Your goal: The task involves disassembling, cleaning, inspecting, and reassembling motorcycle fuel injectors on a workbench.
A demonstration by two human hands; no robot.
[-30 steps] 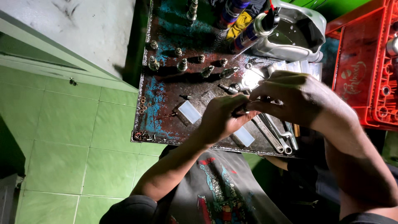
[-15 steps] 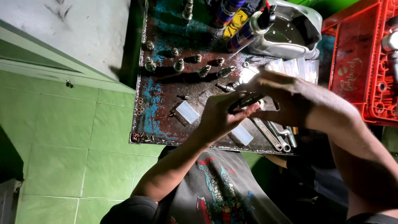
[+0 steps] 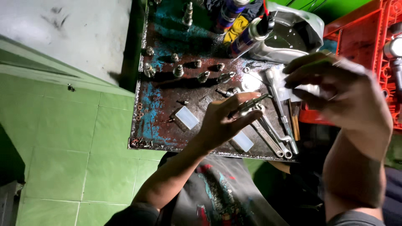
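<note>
Two spray cans (image 3: 238,29), blue with yellow, at far edge of rusty tray (image 3: 155,104). Left hand (image 3: 224,121) pinches slim dark metal part (image 3: 250,104); right hand (image 3: 339,94) blurred, grip unclear

left hand (image 3: 224,121) over the table (image 3: 159,104), forearm bare, running up from lower left, fingers curled, thumb and fingertips pinching. right hand (image 3: 335,90) raised higher above the table's right edge, motion-blurred, fingers bent toward the left hand, forearm coming from bottom right. hands apart, not touching.
</note>
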